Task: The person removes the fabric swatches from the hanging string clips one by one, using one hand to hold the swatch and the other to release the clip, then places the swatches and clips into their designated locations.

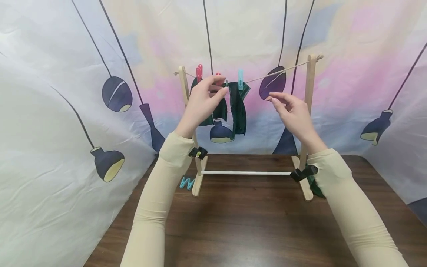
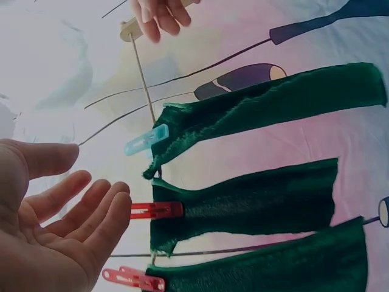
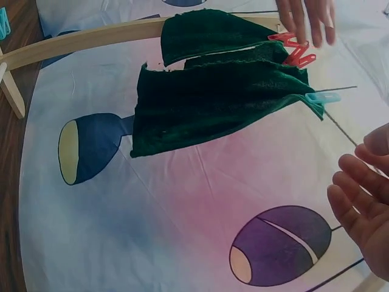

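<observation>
Three dark green cloth pieces hang from a thin rope (image 1: 277,73) strung on a small wooden rack. The nearest cloth (image 2: 273,109) is held by a light blue clothespin (image 1: 240,80). A red clothespin (image 2: 157,210) grips the middle cloth (image 2: 255,207), and another red clothespin (image 2: 134,279) the farthest cloth (image 2: 273,261). My left hand (image 1: 205,100) is raised in front of the pinned cloths, fingers loosely bent and holding nothing. To the right of the blue clothespin, my right hand (image 1: 293,113) hovers by the bare stretch of rope, fingers relaxed with nothing between them.
The rack's right post (image 1: 310,85) stands behind my right hand. Light blue clothespins (image 1: 186,183) lie on the brown table (image 1: 240,215) beside the left foot. More green cloth (image 1: 315,186) lies by the right foot. A white bar (image 1: 247,173) joins the feet.
</observation>
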Demonstrator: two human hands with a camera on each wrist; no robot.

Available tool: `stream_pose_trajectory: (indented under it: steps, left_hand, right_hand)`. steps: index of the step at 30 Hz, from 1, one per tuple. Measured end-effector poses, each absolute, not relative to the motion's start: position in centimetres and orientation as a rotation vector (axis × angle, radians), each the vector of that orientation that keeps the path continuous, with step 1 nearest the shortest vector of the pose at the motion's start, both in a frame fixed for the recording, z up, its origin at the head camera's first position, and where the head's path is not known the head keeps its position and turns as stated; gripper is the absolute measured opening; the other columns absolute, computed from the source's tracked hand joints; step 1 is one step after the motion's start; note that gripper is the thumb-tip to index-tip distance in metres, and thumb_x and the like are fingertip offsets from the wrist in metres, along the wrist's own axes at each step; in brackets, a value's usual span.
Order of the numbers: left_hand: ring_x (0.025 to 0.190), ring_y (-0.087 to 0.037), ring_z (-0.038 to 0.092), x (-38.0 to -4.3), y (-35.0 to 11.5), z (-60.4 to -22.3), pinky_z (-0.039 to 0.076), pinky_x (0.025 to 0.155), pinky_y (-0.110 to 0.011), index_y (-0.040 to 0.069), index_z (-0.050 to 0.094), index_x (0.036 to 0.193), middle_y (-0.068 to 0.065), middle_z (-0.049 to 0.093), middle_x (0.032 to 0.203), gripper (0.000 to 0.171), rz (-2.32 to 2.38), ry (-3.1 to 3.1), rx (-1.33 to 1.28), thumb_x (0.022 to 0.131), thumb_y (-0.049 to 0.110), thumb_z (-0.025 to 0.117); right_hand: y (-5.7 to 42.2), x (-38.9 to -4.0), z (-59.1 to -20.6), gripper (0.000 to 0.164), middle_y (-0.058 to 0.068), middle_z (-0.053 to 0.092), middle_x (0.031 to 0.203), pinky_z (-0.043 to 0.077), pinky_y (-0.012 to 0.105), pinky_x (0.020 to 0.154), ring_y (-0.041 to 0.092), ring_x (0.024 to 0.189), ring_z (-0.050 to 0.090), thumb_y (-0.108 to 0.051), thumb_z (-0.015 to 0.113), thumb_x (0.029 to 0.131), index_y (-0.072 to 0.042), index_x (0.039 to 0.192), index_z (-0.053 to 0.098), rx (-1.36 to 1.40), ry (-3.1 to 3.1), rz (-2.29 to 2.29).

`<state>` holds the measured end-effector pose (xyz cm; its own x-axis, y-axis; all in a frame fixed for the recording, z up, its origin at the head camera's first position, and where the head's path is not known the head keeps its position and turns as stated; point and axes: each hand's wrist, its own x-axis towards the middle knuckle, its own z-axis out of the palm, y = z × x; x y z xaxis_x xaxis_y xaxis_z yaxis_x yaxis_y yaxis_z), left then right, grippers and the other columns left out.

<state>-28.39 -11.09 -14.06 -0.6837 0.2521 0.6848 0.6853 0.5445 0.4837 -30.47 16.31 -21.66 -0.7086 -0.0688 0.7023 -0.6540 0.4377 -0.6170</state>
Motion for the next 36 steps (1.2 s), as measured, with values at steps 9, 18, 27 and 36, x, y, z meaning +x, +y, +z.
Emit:
stream_pose_trajectory:
  steps: [9,18,27,36]
  left_hand:
    - [0.122,-0.014,0.061,-30.0,-9.5,-12.1,0.045,0.102,-0.020,0.008,0.060,0.137,-0.007,0.062,0.137,0.039,-0.999,-2.298,-0.746,0.101,0.024,0.063]
    - [0.124,-0.017,0.059,-31.0,-8.7,-11.6,0.046,0.102,-0.022,0.006,0.058,0.137,-0.009,0.061,0.138,0.040,-1.003,-2.308,-0.783,0.102,0.024,0.062]
    - [0.132,-0.016,0.054,-31.9,-8.2,-10.8,0.046,0.104,-0.029,0.012,0.053,0.144,-0.005,0.055,0.147,0.047,-0.977,-2.453,-0.652,0.103,0.033,0.059]
    - [0.134,-0.018,0.051,-32.5,-7.6,-10.2,0.045,0.107,-0.034,0.012,0.052,0.145,-0.007,0.053,0.148,0.048,-1.050,-2.507,-0.598,0.103,0.033,0.059]
  right_hand:
    - [14.9,-31.5,-21.0,0.041,0.010,0.068,0.128,0.054,0.036,0.084,0.029,0.107,0.066,-0.037,0.056,0.104,-0.013,0.135,0.065,0.622,-2.172,1.220]
    - [13.5,-32.3,-20.6,0.042,0.010,0.066,0.131,0.051,0.047,0.098,0.025,0.117,0.063,-0.035,0.057,0.104,-0.010,0.136,0.063,0.687,-2.217,1.283]
    - [11.8,-33.0,-20.4,0.041,0.012,0.067,0.130,0.052,0.048,0.096,0.028,0.116,0.063,-0.033,0.060,0.103,-0.008,0.134,0.064,0.701,-2.246,1.317]
    - [10.6,-33.3,-19.8,0.043,0.010,0.066,0.132,0.051,0.047,0.098,0.027,0.120,0.062,-0.037,0.063,0.100,-0.010,0.134,0.065,0.654,-2.293,1.333]
